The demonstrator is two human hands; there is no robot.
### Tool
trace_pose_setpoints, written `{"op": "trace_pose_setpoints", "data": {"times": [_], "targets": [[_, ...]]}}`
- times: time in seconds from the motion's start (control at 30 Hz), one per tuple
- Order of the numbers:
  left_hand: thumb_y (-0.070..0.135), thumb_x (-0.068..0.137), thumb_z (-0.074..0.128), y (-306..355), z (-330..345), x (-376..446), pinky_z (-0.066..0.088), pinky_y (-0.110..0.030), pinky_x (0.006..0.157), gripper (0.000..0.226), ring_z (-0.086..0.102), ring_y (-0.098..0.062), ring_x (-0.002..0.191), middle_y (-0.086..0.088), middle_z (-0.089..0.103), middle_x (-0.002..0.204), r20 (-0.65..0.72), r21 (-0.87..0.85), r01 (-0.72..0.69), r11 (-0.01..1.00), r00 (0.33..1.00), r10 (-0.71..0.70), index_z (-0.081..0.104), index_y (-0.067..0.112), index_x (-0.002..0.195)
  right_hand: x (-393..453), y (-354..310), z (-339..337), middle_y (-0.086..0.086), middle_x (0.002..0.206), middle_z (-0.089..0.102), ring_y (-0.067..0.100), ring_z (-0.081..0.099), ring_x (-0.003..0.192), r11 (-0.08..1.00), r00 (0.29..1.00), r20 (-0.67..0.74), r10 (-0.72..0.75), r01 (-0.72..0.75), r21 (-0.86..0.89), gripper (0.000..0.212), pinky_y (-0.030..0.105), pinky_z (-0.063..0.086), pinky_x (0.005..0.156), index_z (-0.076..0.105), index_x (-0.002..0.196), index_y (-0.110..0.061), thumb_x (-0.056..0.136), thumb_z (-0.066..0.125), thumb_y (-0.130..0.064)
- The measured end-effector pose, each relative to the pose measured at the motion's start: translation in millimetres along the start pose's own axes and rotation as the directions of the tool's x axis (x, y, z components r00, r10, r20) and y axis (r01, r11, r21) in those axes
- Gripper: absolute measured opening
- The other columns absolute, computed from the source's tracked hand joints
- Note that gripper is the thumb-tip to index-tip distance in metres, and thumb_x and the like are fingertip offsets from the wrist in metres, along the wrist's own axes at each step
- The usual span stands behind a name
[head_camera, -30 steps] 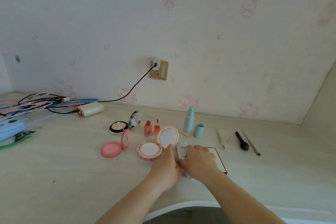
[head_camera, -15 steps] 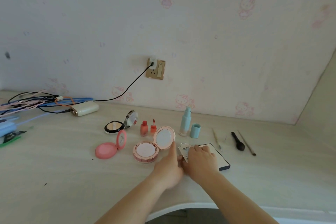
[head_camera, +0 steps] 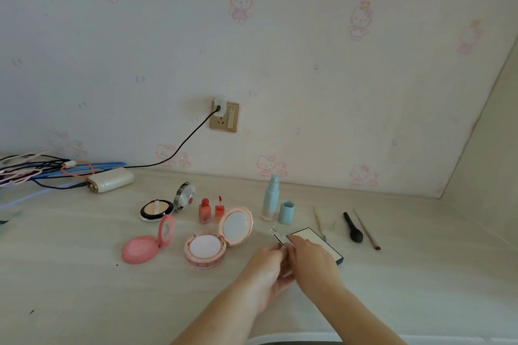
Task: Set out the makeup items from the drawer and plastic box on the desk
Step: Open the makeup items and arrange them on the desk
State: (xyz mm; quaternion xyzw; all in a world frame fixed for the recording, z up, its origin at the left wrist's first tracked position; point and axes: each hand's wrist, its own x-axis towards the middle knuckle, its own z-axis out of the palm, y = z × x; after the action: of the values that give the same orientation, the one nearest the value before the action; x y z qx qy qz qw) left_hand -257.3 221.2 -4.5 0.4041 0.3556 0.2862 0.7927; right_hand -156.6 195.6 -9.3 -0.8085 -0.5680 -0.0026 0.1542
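Observation:
My left hand (head_camera: 266,266) and my right hand (head_camera: 314,260) meet at the desk's front middle, both pinching a small clear flat makeup case (head_camera: 276,235) whose far end sticks up past the fingers. Under my right hand lies a flat white palette with a dark edge (head_camera: 314,235). Set out on the desk are an open pink cushion compact (head_camera: 215,244), an open pink blush compact (head_camera: 145,246), an open black powder compact (head_camera: 165,206), two small red bottles (head_camera: 210,210), a pale blue spray bottle (head_camera: 270,199) and its blue cap (head_camera: 286,211).
To the right lie a thin stick (head_camera: 319,223), a black brush (head_camera: 353,228) and a slim brown brush (head_camera: 365,228). A white power bank (head_camera: 110,179) and tangled cables (head_camera: 33,169) sit at the back left. A wall socket (head_camera: 224,116) has a charger plugged in.
The clear case, earlier lying flat under both hands over the white palette, is now lifted and tilted on edge between my fingertips. My hands have drawn slightly toward me.

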Motion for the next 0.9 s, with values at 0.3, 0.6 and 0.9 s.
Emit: {"op": "trace_pose_setpoints", "data": {"times": [0.3, 0.6, 0.9], "targets": [[0.022, 0.102, 0.039, 7.0, 9.0, -10.3, 0.054, -0.026, 0.065, 0.031, 0.066, -0.012, 0.076, 0.001, 0.073, 0.094, 0.0, -0.045, -0.137, 0.99, 0.991, 0.137, 0.069, 0.021, 0.11, -11.1, -2.9, -22.6, -0.013, 0.108, 0.055, 0.004, 0.052, 0.096, 0.893, 0.994, -0.104, -0.029, 0.073, 0.445, 0.024, 0.018, 0.041, 0.074, 0.061, 0.111, -0.03, 0.095, 0.043, -0.03], [0.031, 0.098, 0.048, 25.4, -6.1, -21.1, 0.052, -0.037, 0.073, 0.03, 0.058, -0.019, 0.071, -0.01, 0.064, 0.086, 0.034, -0.126, -0.088, 0.988, 0.995, 0.092, 0.066, 0.009, 0.105, -12.2, 9.0, -42.0, -0.021, 0.135, 0.04, -0.001, 0.038, 0.129, 0.867, 0.935, -0.119, -0.335, 0.355, 0.35, 0.05, 0.003, 0.032, 0.096, 0.049, 0.134, -0.031, 0.091, 0.046, -0.005], [0.045, 0.077, 0.062, 42.3, -28.4, -28.4, 0.051, -0.034, 0.067, 0.043, 0.061, -0.021, 0.079, -0.009, 0.071, 0.095, 0.135, -0.026, 0.113, 0.993, 0.985, -0.108, 0.068, 0.012, 0.103, 14.5, 29.2, -58.2, -0.007, 0.138, 0.052, 0.014, 0.045, 0.132, 0.659, 0.685, -0.011, -0.728, 0.696, -0.287, 0.088, 0.038, 0.037, 0.107, 0.039, 0.136, -0.028, 0.059, 0.082, -0.035]]}}
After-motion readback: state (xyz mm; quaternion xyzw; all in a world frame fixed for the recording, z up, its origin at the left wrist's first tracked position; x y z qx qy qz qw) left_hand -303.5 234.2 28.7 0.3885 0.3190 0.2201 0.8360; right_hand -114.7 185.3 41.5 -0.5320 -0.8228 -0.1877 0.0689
